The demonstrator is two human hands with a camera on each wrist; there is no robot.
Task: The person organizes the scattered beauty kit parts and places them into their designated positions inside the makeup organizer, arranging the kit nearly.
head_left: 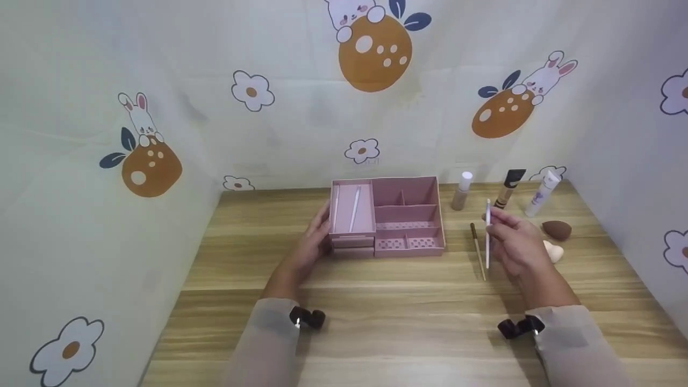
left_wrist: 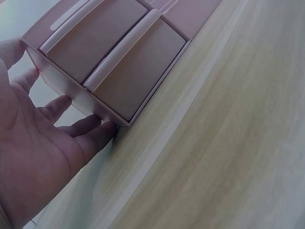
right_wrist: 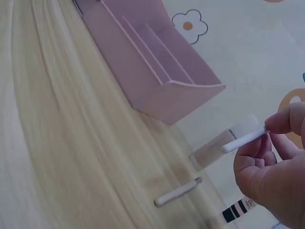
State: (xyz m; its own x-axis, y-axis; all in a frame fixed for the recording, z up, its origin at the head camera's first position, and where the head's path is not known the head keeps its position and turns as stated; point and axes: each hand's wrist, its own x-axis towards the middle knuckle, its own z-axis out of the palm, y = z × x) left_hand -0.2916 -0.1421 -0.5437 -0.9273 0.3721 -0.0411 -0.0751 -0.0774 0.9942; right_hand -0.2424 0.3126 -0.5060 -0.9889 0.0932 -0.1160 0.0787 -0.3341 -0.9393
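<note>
In the head view, my right hand [head_left: 516, 244] holds up a slim white pencil-like stick [head_left: 488, 242] above the table. The right wrist view shows this white stick [right_wrist: 243, 140] pinched between thumb and fingers. My left hand [head_left: 314, 236] touches the left side of a pink desk organizer [head_left: 388, 193]. In the left wrist view, its fingers lie spread along that side wall, beside two drawers [left_wrist: 143, 76]. On the organizer's top left tray lie two thin white sticks [head_left: 355, 209]. Near my right hand, a thin brown-and-tan stick [head_left: 478, 251] lies on the table.
Behind my right hand stand a white-capped bottle [head_left: 461, 192], a black-capped tube [head_left: 509, 188] and a white tube [head_left: 543, 193]. A brown makeup sponge [head_left: 557, 230] and a cream one [head_left: 553, 251] lie to the right. Patterned cloth walls [head_left: 301, 129] enclose the wooden table [head_left: 398, 317].
</note>
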